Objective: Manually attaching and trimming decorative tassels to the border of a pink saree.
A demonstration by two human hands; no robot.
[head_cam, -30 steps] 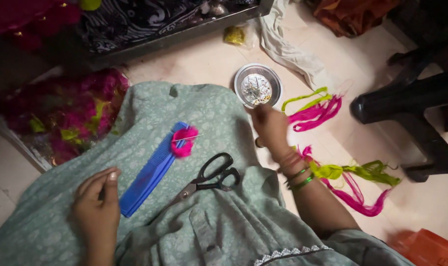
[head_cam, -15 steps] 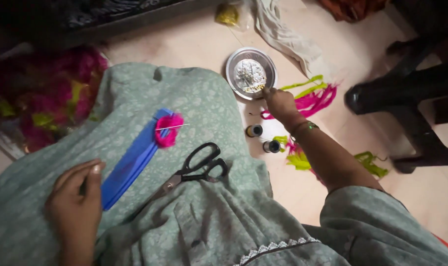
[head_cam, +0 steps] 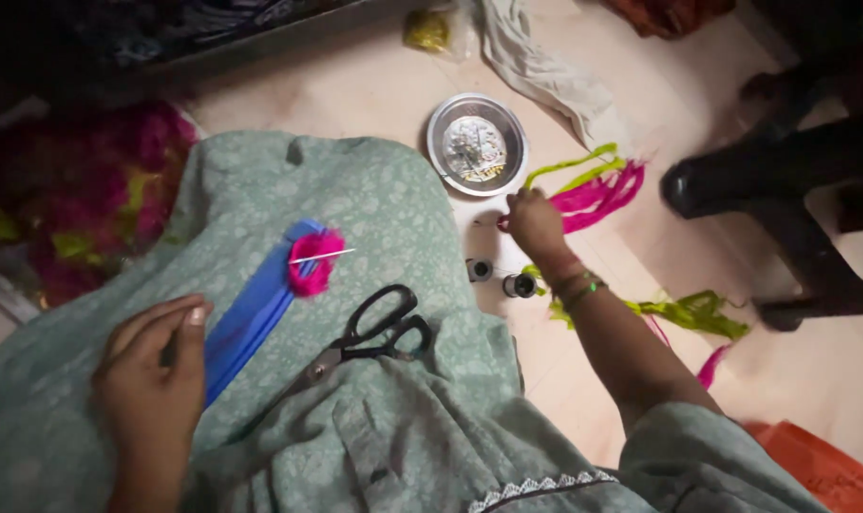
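Note:
My left hand [head_cam: 156, 366] rests on my lap, fingers curled over the near end of a blue comb [head_cam: 251, 309]. Pink thread [head_cam: 312, 261] is wound round the comb's far end, with a white stick through it. Black-handled scissors [head_cam: 369, 332] lie on the green patterned cloth [head_cam: 374, 209] beside the comb. My right hand [head_cam: 534, 223] reaches out to the floor, fingertips pinched by a pink and green thread bundle [head_cam: 593, 185], just below a round steel plate [head_cam: 476, 144]. What the fingers pinch is too small to tell. Two small thread spools [head_cam: 498, 277] stand under that wrist.
More green and pink threads [head_cam: 692, 318] lie on the floor at the right. A white cloth [head_cam: 545, 71] lies beyond the plate. A dark chair base [head_cam: 783, 180] stands at the right. A pink and yellow fabric heap [head_cam: 70, 190] lies left; an orange bag [head_cam: 821, 465] lower right.
My right hand has moved out from above my lap to the floor near the plate and threads. The view has shifted, revealing the two spools. My left hand stays on the comb.

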